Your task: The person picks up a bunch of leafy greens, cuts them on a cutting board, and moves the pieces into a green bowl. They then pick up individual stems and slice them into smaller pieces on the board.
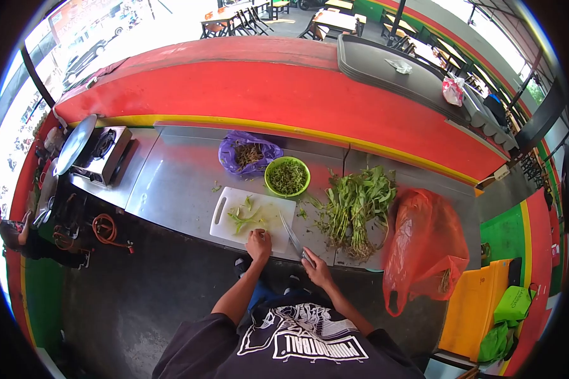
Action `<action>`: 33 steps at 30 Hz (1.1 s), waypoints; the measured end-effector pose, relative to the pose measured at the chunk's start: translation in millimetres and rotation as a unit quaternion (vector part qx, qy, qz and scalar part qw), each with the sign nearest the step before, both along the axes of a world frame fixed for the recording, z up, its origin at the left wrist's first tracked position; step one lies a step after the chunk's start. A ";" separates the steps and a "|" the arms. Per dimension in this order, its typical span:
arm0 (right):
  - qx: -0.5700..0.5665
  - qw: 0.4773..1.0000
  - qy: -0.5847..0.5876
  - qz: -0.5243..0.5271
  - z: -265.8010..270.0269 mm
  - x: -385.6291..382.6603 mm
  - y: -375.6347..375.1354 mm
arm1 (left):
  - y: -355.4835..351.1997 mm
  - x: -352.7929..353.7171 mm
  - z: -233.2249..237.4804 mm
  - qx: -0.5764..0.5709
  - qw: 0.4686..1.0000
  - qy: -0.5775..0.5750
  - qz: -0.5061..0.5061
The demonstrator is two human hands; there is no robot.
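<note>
The right hand is wrapped around the handle of a long knife, whose smooth, narrow metal blade slants over the right side of a cutting board. The left hand is curled at the board's near edge, the fingers drawn in; whether they pinch a stem is too small to tell. Just beyond the left hand, limp green leaf and stem pieces lie loose on the board, a flat white slab with rounded corners and a slot handle at its left end.

The board sits at the near edge of a stainless steel counter, dull and brushed-looking, with green scraps scattered on it. Behind the board, a round lime-green bowl holds finely cut greens. Left of the bowl, toward the far edge, a thin, crinkled purple plastic bag lies open around brown, stringy matter.

Right of the board is a heap of leafy stalks, leaves toward the far edge, pale stem ends toward the near edge. Beside it, a glossy, translucent red plastic bag hangs past the near edge. Near the counter's left end stands a boxy metal gas stove.
</note>
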State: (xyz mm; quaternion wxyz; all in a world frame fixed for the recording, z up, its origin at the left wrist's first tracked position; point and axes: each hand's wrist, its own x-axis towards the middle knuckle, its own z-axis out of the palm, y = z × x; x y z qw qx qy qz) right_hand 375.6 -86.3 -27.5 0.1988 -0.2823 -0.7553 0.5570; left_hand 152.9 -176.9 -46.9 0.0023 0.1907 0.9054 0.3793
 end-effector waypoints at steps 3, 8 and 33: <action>0.004 1.000 -0.004 -0.006 4.7 -0.2 1.7 | 9.3 -5.5 -5.1 -0.028 1.000 -0.001 -0.010; -0.002 1.000 -0.007 -0.022 4.3 2.2 2.2 | 13.1 -20.7 -11.4 0.001 0.995 -0.004 -0.101; 0.038 0.994 -0.091 0.053 23.9 -18.5 -1.4 | 13.5 -57.9 18.2 -0.075 0.965 -0.181 -0.173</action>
